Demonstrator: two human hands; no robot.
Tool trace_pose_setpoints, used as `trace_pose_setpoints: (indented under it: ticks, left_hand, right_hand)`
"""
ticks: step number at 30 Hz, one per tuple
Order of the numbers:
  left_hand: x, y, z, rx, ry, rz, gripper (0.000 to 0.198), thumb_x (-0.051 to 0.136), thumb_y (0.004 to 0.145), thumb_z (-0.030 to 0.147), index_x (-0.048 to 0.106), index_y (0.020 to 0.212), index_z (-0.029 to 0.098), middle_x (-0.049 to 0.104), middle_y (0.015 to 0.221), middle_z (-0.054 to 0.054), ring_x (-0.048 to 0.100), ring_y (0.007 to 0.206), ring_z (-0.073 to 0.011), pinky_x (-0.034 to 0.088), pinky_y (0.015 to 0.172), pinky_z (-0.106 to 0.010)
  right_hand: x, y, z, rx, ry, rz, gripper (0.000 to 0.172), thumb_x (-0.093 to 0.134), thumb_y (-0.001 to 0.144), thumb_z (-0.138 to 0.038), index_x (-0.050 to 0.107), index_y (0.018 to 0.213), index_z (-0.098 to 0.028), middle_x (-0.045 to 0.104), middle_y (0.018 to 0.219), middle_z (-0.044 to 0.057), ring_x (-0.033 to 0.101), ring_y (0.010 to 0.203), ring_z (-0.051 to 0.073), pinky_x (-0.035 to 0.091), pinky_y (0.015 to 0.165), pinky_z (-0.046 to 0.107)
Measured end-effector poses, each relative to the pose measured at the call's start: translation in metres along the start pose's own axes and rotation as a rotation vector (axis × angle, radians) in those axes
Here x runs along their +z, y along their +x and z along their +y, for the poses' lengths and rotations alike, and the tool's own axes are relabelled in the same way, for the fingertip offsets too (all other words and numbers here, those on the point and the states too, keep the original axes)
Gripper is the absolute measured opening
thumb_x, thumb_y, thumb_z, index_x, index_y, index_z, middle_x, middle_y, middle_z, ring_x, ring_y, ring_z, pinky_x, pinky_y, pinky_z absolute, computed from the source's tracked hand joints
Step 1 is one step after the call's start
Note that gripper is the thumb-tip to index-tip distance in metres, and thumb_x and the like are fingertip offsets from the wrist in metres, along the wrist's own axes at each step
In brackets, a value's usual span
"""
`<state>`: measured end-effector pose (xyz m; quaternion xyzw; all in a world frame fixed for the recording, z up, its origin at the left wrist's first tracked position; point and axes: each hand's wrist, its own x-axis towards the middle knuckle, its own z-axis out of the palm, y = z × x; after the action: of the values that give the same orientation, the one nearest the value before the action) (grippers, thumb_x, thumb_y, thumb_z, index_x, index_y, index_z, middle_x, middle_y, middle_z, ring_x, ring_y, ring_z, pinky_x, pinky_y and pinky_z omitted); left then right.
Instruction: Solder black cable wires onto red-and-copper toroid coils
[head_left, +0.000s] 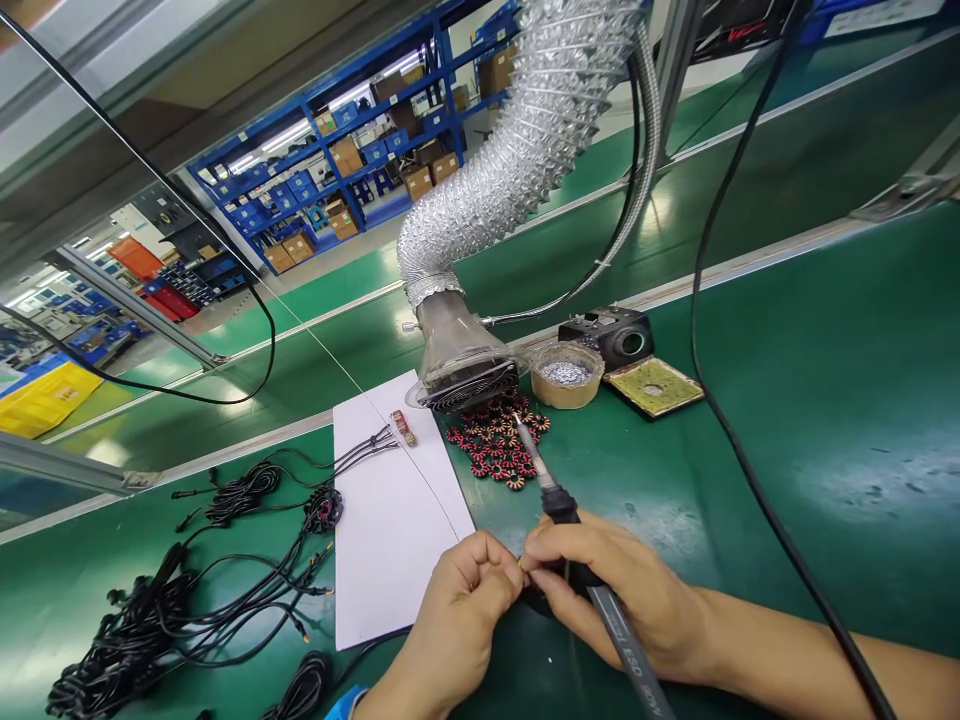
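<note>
Green bench [817,400]: L hand [463,612] pinched on wire tip [520,565], R hand [637,585] clamped round soldering iron [560,503]; dip cld scorch coils [495,446].

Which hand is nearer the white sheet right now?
Left. The left hand is beside the lower right corner of the white sheet; the right hand, holding the soldering iron, is farther off to its right.

A black-handled soldering iron [559,502] slants in the right hand [630,585], metal tip pointing away; a tiny yellowish piece [520,563] shows at the left hand's [466,605] fingertips.
</note>
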<state>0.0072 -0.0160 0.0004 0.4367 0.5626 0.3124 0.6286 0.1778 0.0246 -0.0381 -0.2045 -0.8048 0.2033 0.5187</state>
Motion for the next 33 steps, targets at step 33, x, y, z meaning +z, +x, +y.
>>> trace_pose_setpoints:
  ticks: [33]
  left_hand:
    - [-0.017,0.003,0.003,-0.013,0.251,-0.208,0.022,0.050,0.089,0.036,0.051,0.080,0.016,0.053,0.066,0.002,0.041,0.063,-0.0118,0.032,0.063,-0.025]
  right_hand:
    - [-0.016,0.015,0.010,0.260,0.354,-0.375,0.030,0.053,0.086,-0.003,0.048,0.109,-0.021,0.067,0.084,-0.001,0.064,0.073,0.010,0.048,0.069,0.021]
